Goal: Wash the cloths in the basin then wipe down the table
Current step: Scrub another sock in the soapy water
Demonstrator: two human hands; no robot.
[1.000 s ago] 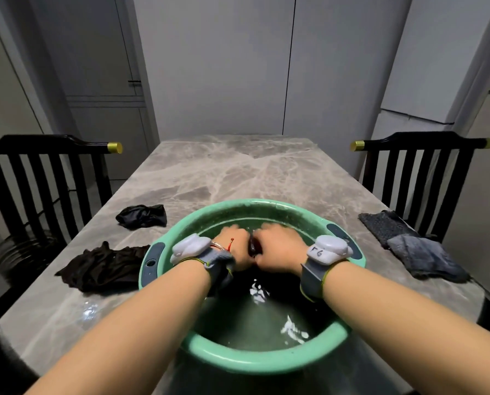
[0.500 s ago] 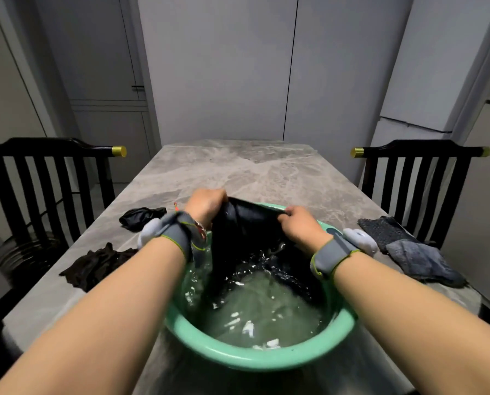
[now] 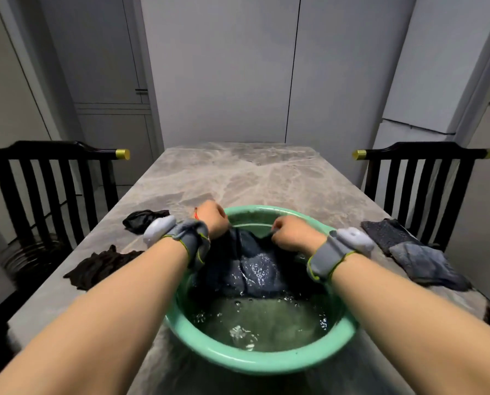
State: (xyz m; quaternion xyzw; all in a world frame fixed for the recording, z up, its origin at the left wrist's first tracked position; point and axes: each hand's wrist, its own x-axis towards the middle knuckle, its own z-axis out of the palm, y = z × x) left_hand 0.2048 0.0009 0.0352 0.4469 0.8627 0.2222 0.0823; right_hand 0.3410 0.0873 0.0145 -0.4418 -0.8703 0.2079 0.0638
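A green basin with water stands on the near part of the marble table. A dark wet cloth is spread over the far half of the water. My left hand grips its far left edge above the basin's rim. My right hand grips its far right edge, a little lower. Both wrists wear grey bands with white devices. The cloth's lower part lies in the water.
Two black cloths lie on the table left of the basin. Two grey cloths lie to its right near the table edge. Black chairs stand at both sides.
From a bunched grip in the water, my hands parted and lifted the cloth open. It has since been lowered so that it lies spread on the water.
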